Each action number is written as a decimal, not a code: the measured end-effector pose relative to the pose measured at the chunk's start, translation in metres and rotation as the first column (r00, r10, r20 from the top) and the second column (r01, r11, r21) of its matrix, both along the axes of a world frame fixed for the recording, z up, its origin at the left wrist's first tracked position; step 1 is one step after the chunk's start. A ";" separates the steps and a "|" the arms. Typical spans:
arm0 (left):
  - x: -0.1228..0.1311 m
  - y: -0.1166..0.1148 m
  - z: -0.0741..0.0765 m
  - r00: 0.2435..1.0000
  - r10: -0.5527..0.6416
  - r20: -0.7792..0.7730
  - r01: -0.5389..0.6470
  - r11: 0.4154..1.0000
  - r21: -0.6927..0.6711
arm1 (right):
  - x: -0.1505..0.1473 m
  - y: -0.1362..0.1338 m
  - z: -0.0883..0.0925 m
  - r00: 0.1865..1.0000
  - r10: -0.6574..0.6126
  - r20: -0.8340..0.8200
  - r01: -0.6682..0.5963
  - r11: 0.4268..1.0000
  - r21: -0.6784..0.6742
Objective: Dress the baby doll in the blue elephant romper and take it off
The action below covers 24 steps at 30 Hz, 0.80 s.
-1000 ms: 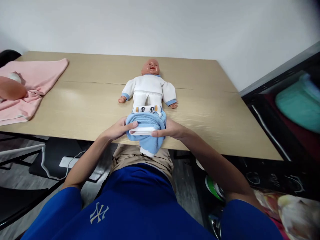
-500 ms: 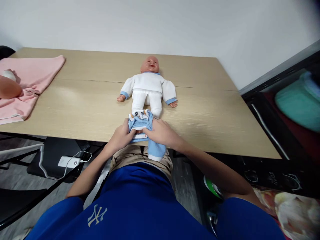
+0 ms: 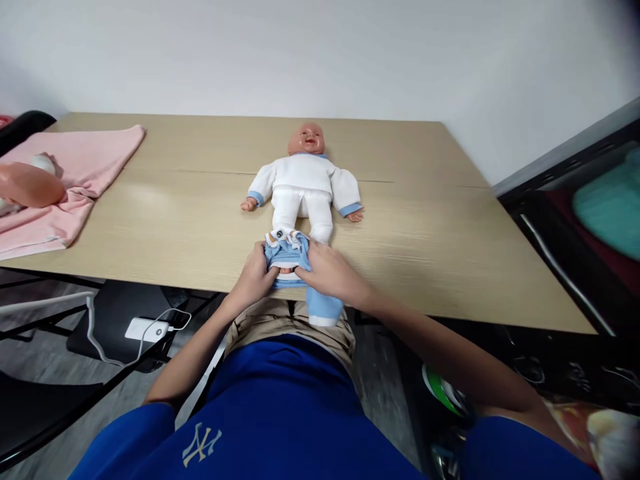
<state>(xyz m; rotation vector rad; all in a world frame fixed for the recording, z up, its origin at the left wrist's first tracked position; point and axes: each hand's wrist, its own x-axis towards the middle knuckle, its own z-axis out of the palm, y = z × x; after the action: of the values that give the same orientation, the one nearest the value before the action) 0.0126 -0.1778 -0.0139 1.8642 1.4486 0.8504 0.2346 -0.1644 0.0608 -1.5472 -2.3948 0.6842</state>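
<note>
A baby doll (image 3: pixel 304 175) in a white top with blue cuffs and white leggings lies on its back, its feet toward me. Bunched light-blue doll pants (image 3: pixel 287 253) with a printed white waistband surround the doll's lower leg, on the left side of the picture. My left hand (image 3: pixel 254 277) pinches the left edge of the pants, my right hand (image 3: pixel 334 270) the right edge. Between my thumbs, the doll's toes (image 3: pixel 286 271) show in the cuff opening. The other pant leg (image 3: pixel 324 307) hangs over the table's front edge below my right hand.
On the left of the wooden table (image 3: pixel 425 240) another doll (image 3: pixel 33 185), partly in view, lies on a pink blanket (image 3: pixel 107 150). A white power bank (image 3: pixel 146 330) with a cable rests on a black surface below. Dark shelving (image 3: pixel 540 260) stands to the right.
The camera view has shifted a little, so everything sits slightly lower and to the right. Both hands keep their grip on the pants, bunching the cloth slightly more around the doll's foot.
</note>
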 end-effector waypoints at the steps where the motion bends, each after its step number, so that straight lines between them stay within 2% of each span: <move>1: 0.000 0.001 -0.001 0.996 -0.001 0.092 0.001 1.000 0.004 | 0.003 0.002 -0.002 0.998 0.005 -0.056 -0.006 1.000 -0.006; 3: -0.002 0.004 -0.002 0.978 0.000 0.210 -0.004 1.000 0.019 | 0.008 0.006 -0.008 0.986 0.019 -0.169 -0.023 1.000 -0.016; 5: -0.003 0.007 -0.001 0.969 0.001 0.247 -0.007 1.000 0.024 | 0.013 0.010 -0.013 0.959 0.031 -0.281 -0.038 0.999 -0.020; 8: -0.007 0.014 0.001 0.969 -0.001 0.248 -0.008 0.999 0.036 | 0.019 0.017 -0.020 0.914 0.054 -0.401 -0.050 0.999 0.019; 13: -0.022 0.033 0.013 0.978 -0.099 0.185 0.089 0.994 0.064 | 0.033 0.043 -0.026 0.899 0.084 -0.430 -0.020 0.988 0.152; 16: -0.030 0.055 0.027 0.951 -0.217 0.222 0.207 0.976 0.069 | 0.044 0.066 -0.025 0.897 0.121 -0.424 -0.080 0.990 0.113; 20: -0.032 0.091 0.041 0.848 -0.411 0.333 0.448 0.893 -0.040 | 0.053 0.094 -0.017 0.909 0.080 -0.408 -0.106 0.994 -0.042; 22: -0.032 0.107 0.044 0.817 -0.449 0.362 0.514 0.852 -0.103 | 0.054 0.103 -0.011 0.900 0.080 -0.429 -0.128 0.988 -0.086; 24: -0.033 0.120 0.044 0.802 -0.452 0.390 0.535 0.834 -0.133 | 0.055 0.108 -0.005 0.897 0.081 -0.434 -0.139 0.985 -0.104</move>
<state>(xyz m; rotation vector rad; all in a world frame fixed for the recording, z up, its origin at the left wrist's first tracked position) -0.0204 -0.0577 0.0296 1.6894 0.7458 0.6593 0.2898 -0.0564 0.0557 -1.1544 -2.1451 1.1013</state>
